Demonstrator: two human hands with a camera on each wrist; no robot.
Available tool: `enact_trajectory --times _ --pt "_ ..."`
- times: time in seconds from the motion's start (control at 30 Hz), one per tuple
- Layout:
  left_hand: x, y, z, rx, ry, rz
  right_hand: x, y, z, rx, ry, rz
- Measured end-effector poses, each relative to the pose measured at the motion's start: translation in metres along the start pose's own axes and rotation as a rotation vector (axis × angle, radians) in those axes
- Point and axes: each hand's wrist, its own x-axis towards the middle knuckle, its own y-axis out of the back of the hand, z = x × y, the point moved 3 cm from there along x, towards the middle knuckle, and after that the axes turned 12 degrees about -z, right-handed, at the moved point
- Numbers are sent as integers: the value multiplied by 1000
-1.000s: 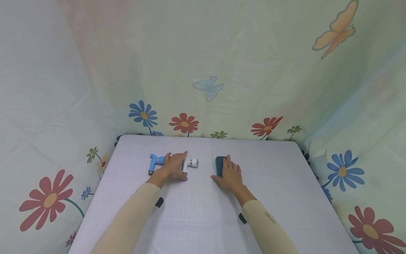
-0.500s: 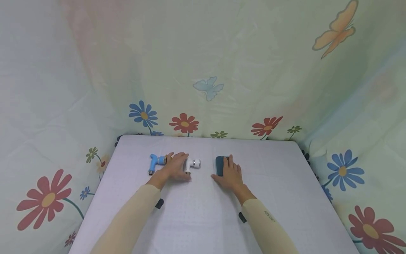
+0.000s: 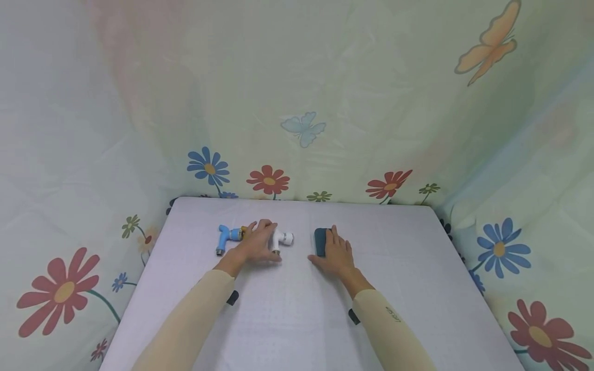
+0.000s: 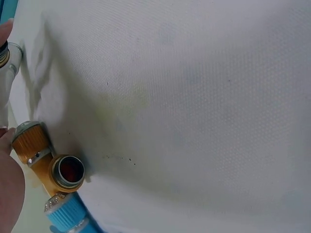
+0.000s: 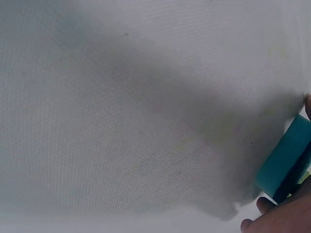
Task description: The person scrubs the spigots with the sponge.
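I record the white tap [image 3: 282, 237] farther right along the bench [image 3: 287, 319] than one second ago, its gap from the blue tap [image 3: 224, 239] wider. The left hand [image 3: 253, 245] is shifted right too. My head view is slightly displaced: the large left-hand red flower [image 3: 64, 292] appears nearer the frame's edge.

Wore a long beige left sleeve [image 3: 187, 322] and a matching right sleeve [image 3: 394, 337]; bore small, illegible dark lettering [image 3: 392, 314] on the latter; showed a small black block [image 3: 233, 298] beside the left cuff, another [image 3: 354, 316] beside the right; had bare left hand [image 3: 252, 246] and right hand [image 3: 337, 256].
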Motion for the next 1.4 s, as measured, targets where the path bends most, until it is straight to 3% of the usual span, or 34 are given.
enact_trajectory --times 0.23,0.57,1.07,1.4 --pt "1 0 2 -65 14 -10 1 0 0 -1 2 -4" --pt "2 1 2 -16 -21 1 1 3 4 -11 17 -5" --pt "-3 -1 -2 -72 -61 52 -1 3 11 29 51 -66" --pt "-8 -4 -2 -100 -76 72 5 4 19 4 70 -37"
